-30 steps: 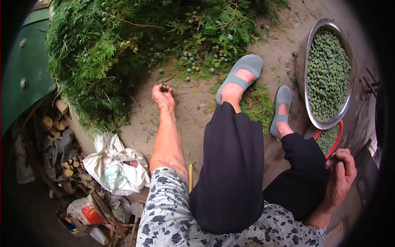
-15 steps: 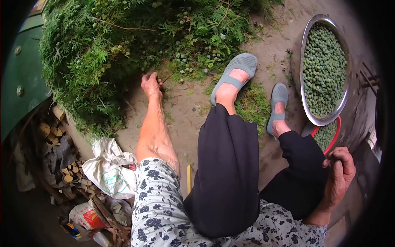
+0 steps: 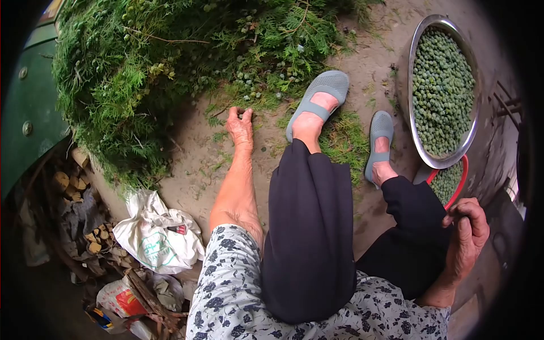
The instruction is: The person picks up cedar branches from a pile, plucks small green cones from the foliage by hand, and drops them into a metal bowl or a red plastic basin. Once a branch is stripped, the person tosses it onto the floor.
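My left hand point(image 3: 240, 129) is stretched out low over the bare ground, just short of the heap of green conifer branches point(image 3: 130, 90) with its small round cones. Its fingers are curled in toward the thumb, and whatever may be between them is too small to make out. Loose sprigs point(image 3: 219, 136) lie beside it. Near my knee, at the lower right, my right hand point(image 3: 468, 235) is raised with fingers bent against the thumb; its inside is hidden. Beyond it stand a steel basin point(image 3: 412, 122) full of green cones point(image 3: 443, 90) and a red-rimmed container point(image 3: 464, 181) with more cones.
My feet in grey shoes point(image 3: 331, 85) rest on the ground, with plucked greenery point(image 3: 345, 144) between them. At left are a white sack point(image 3: 161, 238), chopped firewood point(image 3: 93, 238) and a green metal panel point(image 3: 25, 107). Dark rods point(image 3: 506, 105) stick out at the far right.
My left hand has shifted to the right, away from the heap's lower edge, along the ground toward my foot. My right hand stays in nearly the same place and pose.
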`<state>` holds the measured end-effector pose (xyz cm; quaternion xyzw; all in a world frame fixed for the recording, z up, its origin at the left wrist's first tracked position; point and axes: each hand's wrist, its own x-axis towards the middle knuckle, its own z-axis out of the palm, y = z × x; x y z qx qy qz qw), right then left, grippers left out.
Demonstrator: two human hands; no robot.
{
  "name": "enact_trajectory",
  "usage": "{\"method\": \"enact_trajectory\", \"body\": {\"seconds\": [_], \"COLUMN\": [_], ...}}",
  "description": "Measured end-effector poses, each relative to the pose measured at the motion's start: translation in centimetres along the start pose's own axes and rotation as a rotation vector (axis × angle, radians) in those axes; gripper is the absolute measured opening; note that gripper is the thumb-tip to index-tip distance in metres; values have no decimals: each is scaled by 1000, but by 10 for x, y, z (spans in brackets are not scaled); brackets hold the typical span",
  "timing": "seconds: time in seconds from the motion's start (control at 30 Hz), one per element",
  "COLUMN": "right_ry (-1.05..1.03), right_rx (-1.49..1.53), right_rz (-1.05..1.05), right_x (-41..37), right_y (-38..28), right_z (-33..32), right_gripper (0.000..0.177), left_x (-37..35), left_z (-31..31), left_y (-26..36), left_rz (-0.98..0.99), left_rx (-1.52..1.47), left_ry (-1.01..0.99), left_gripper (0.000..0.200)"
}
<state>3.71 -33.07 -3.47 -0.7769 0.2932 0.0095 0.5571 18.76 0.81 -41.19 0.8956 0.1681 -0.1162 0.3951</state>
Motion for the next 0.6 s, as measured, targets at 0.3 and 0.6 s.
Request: {"method": "enact_trajectory", "body": {"seconds": [0.3, 0.6], "right_ry": [-8, -16], "right_rx": [8, 17], "right_rz": [12, 13], "right_x": [-2, -1], "right_y": [1, 1], "right_z": [-1, 0], "right_gripper": [24, 24], "left_x": [0, 4], "left_z": [-1, -24], "left_y": [1, 12], "left_rz": [97, -593], "left_rx": [127, -1188], "left_ry": [-7, -164], "left_gripper": [29, 22]}}
